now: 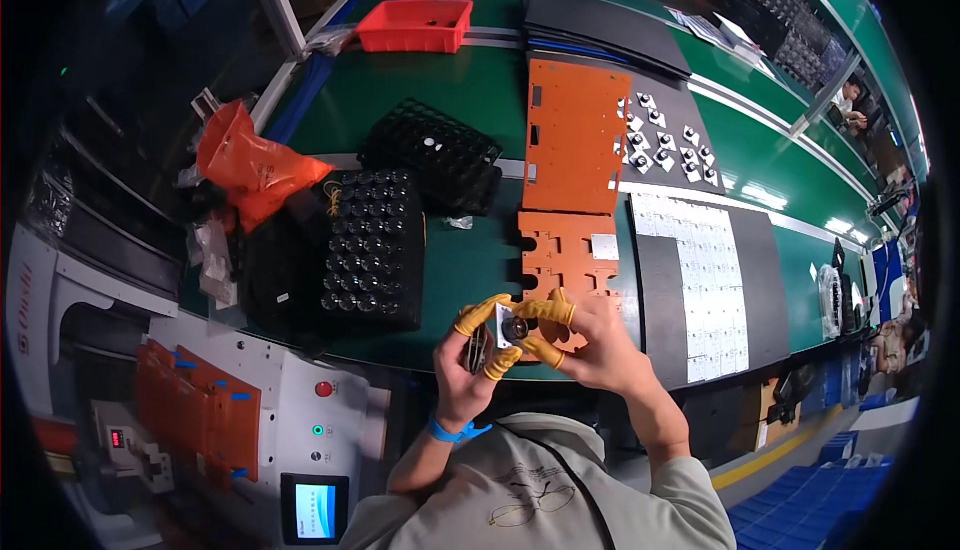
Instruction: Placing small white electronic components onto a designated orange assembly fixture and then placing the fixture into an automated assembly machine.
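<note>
Red bin (414, 26) at far end of green bench (455, 270), a few small dark bits inside, hard to make out. Black cell tray (372, 248) near left, rows filled with round dark lens-like parts; a second black tray (436, 153) behind it, tilted, cells look mostly vacant. Grey mat (672, 135) to the right carries small white square pieces. Left hand (468, 360) and right hand (590, 342), yellow finger cots on the tips, meet just over the bench's near edge; between them a small white square part (510, 328) with a dark round centre, pinched by both. Left hand also closes round a dark stack, kind unclear. Orange plates (572, 140) lie straight ahead, white gridded sheet (700, 285) to the right. Orange bag (250, 165) left; machine panel with small screen (314, 508) below the bench
</note>
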The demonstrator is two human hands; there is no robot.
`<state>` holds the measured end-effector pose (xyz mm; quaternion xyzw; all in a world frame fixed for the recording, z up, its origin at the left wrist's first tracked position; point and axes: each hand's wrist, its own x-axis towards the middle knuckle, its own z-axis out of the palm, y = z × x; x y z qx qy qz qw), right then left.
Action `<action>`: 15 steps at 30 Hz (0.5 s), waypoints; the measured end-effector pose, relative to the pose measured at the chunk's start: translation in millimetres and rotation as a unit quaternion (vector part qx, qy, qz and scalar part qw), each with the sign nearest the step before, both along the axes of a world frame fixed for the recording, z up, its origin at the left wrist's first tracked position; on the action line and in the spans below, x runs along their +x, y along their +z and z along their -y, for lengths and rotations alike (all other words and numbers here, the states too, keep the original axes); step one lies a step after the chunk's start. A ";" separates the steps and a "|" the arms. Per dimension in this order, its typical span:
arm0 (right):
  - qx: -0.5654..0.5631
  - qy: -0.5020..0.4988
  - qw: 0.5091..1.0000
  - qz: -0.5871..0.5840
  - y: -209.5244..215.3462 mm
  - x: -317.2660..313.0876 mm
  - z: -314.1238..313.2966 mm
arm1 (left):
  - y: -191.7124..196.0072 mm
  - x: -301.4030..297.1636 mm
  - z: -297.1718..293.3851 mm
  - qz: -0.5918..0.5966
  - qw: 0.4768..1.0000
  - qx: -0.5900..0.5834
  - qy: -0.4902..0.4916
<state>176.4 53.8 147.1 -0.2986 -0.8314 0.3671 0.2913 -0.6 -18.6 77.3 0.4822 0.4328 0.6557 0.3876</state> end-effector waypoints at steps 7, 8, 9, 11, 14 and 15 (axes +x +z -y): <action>0.051 0.033 0.997 -0.054 -12.1 16.1 -3.0 | 4.9 7.7 -1.7 -0.001 1.000 -0.011 -0.020; 0.031 0.024 0.998 -0.042 -10.3 17.3 -2.5 | 4.1 7.7 -1.1 -0.014 1.000 -0.016 -0.015; 0.012 0.014 0.999 -0.031 -9.4 18.3 -2.2 | 3.4 7.9 -0.9 -0.028 0.999 -0.021 -0.011; 0.018 0.015 0.999 -0.041 -12.3 20.7 -2.9 | 2.6 11.8 -2.9 -0.041 0.999 -0.004 -0.005; 0.014 0.012 0.999 -0.047 -19.0 26.3 -4.8 | 4.5 13.9 -2.3 -0.082 0.997 0.003 0.016; 0.004 0.010 0.999 -0.044 -20.0 27.7 -5.0 | 5.2 13.9 -1.9 -0.110 0.993 -0.007 0.030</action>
